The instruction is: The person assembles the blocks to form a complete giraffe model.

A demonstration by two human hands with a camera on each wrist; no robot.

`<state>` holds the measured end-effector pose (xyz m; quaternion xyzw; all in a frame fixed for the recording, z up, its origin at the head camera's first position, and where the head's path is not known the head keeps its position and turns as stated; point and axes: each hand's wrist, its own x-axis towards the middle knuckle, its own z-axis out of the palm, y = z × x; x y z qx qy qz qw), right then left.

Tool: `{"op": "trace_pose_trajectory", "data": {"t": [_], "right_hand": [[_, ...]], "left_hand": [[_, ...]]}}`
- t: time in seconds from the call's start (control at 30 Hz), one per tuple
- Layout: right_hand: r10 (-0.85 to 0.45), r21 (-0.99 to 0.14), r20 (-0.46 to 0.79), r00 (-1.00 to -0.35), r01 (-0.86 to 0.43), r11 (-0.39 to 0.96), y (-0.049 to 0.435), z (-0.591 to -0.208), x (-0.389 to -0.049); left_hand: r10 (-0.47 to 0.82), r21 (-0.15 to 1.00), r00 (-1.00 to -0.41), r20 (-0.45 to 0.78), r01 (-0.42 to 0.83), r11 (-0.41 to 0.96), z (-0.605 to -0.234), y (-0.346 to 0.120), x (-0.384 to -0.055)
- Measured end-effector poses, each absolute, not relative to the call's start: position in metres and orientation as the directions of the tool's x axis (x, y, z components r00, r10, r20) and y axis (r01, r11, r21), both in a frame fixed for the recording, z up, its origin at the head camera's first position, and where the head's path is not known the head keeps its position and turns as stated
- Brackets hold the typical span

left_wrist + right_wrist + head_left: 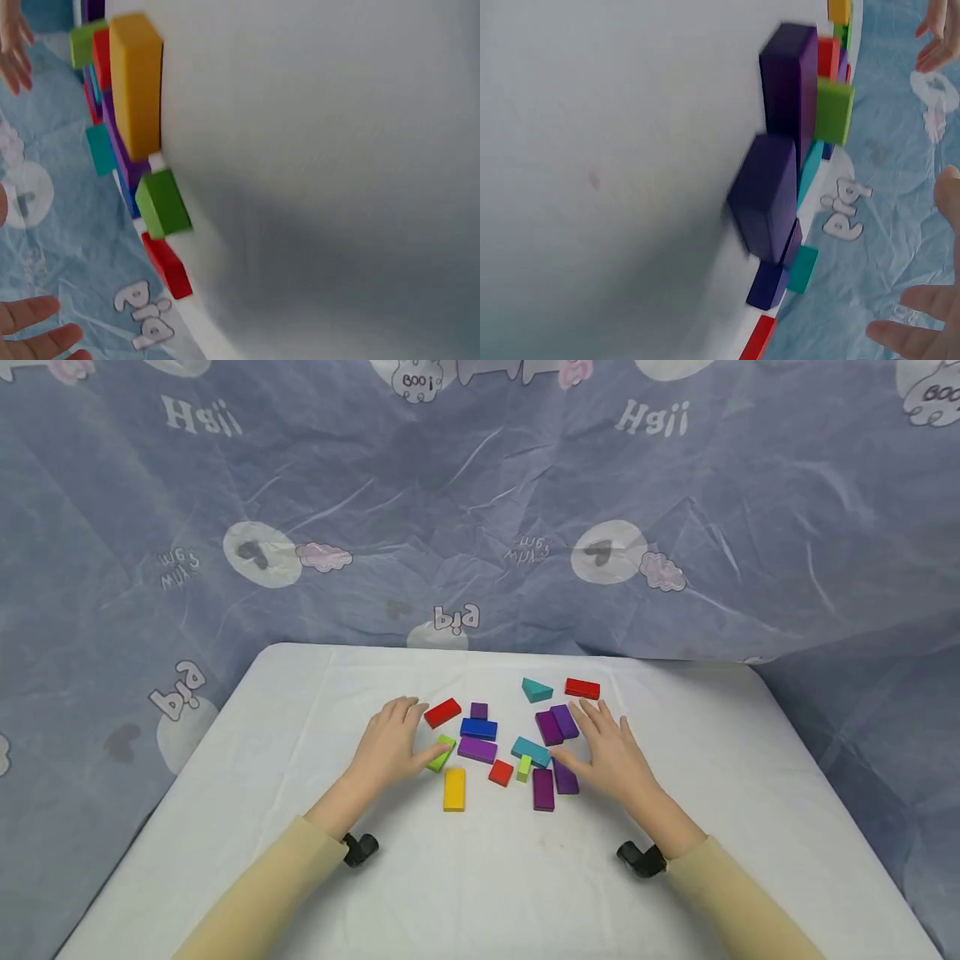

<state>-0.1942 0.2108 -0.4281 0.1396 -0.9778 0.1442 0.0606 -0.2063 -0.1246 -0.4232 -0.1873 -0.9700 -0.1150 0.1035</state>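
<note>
Colored wooden-looking blocks lie loosely scattered on a white table. My left hand (388, 745) hovers at their left side, fingers spread, nearest a red block (442, 713) and a lime green block (438, 763) that the thumb partly overlaps in the head view. A yellow block (454, 790) lies just below. On the other side my right hand (611, 756) is spread too, near a teal block (530, 751) and a dark purple block (565, 777). In both wrist views the fingers (39, 341) (907, 341) appear apart from the blocks, holding nothing.
Between the hands lie a blue block (478, 729), a violet block (477, 750) and a small red block (501, 772). Farther back are a teal triangle (536, 691) and a red block (582, 688). A grey-blue printed cloth (480, 485) hangs behind the white table (315, 910).
</note>
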Motion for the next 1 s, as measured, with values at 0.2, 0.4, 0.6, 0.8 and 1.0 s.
{"op": "trace_pose_trajectory", "data": {"t": [0.2, 0.4, 0.6, 0.8, 1.0], "right_hand": [[-0.285, -0.250, 0.195, -0.938, -0.328, 0.911, 0.196, -0.437, -0.170], [-0.260, -0.259, 0.188, -0.947, -0.303, 0.917, 0.175, -0.445, -0.156], [-0.214, -0.276, 0.148, -0.966, -0.248, 0.929, 0.158, -0.449, -0.151], [-0.155, -0.273, 0.122, -0.980, -0.183, 0.944, 0.149, -0.456, -0.149], [-0.118, -0.301, 0.101, -0.988, -0.144, 0.943, 0.147, -0.458, -0.148]], "left_hand": [[0.381, 0.195, -0.913, 0.146, 0.404, 0.894, -0.431, -0.112, -0.185], [0.377, 0.210, -0.926, 0.020, 0.372, 0.904, -0.447, -0.094, -0.174], [0.278, 0.215, -0.960, -0.022, 0.267, 0.939, -0.457, -0.081, -0.167], [0.243, 0.222, -0.968, -0.069, 0.222, 0.949, -0.459, -0.074, -0.163], [0.243, 0.254, -0.961, -0.130, 0.205, 0.945, -0.455, -0.075, -0.163]]}}
